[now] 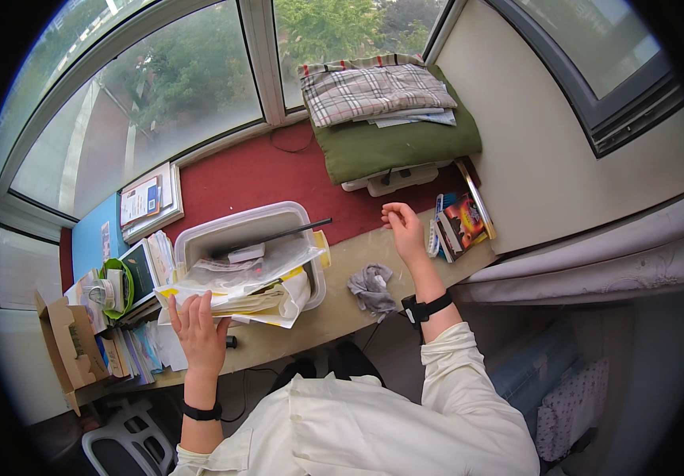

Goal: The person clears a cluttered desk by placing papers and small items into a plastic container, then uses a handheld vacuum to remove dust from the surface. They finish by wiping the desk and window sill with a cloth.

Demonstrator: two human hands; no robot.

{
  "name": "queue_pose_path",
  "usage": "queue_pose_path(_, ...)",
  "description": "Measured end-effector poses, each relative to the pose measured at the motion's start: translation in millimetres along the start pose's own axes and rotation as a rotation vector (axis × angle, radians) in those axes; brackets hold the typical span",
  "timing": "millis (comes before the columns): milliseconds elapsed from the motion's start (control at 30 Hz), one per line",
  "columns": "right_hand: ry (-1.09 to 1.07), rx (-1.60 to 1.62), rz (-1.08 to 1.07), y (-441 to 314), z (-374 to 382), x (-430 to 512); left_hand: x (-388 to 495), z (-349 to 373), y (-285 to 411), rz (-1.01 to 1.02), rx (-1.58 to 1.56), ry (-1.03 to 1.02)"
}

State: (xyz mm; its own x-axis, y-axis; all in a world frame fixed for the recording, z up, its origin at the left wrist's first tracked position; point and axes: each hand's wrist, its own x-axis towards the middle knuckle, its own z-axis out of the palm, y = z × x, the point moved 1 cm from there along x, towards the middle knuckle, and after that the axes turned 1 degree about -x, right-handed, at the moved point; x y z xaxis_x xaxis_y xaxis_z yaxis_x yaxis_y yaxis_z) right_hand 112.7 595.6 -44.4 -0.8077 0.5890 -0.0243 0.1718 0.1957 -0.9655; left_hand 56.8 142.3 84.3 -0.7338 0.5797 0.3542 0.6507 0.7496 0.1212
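My left hand (pixel 200 330) holds the near left corner of a white and yellow plastic bag (pixel 292 297) with papers in it, the thumb low at its edge. The bag lies tilted across a white plastic bin (pixel 301 221) and juts over its near rim. Inside the bin, a clear plastic sleeve (pixel 285 265), a small white box (pixel 247 253) and a thin black rod (pixel 294 229) show; the bottom is hidden. My right hand (pixel 406 231) hovers right of the bin, loosely curled with nothing in it. Below it on the table lies a crumpled grey cloth (pixel 372 287).
Left of the bin stand books (pixel 139 262), a green basket (pixel 126 291) and an open cardboard box (pixel 74 339). A boxed item (pixel 464 221) lies at the right. Behind, a green cushion (pixel 401 149) bears folded plaid fabric (pixel 378 92). A chair (pixel 131 437) stands lower left.
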Motion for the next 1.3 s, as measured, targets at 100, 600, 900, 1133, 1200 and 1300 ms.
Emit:
queue_pose_path(100, 0.264, -0.751, 0.438, 114.5, -67.5, -27.8, -4.0, 6.3, 8.8, -0.045, 0.029, 0.041)
queue_pose_path(600, 0.296, -0.844, 0.641, 197.0, -81.0, 13.1, -1.1, 9.9, 32.5, -0.226, 0.142, 0.021)
queue_pose_path(900, 0.087, -0.091, 0.437, 94.5, -107.8, -3.1, 0.5, 6.1, 29.8, -0.188, 0.092, 0.054)
queue_pose_path(1133, -0.509, 0.038, -0.187, -106.6, -60.5, -23.4, -13.2, -8.6, 20.5, -0.158, 0.013, -0.006)
queue_pose_path(1200, -0.676, -0.077, -0.250, -154.0, -29.6, -20.8, -18.6, -10.8, 17.4, -0.116, -0.012, 0.002)
queue_pose_path(1300, -0.907, -0.355, -0.509, -189.0, 31.8, -11.7, -23.1, -9.3, 13.7, -0.082, -0.047, 0.045)
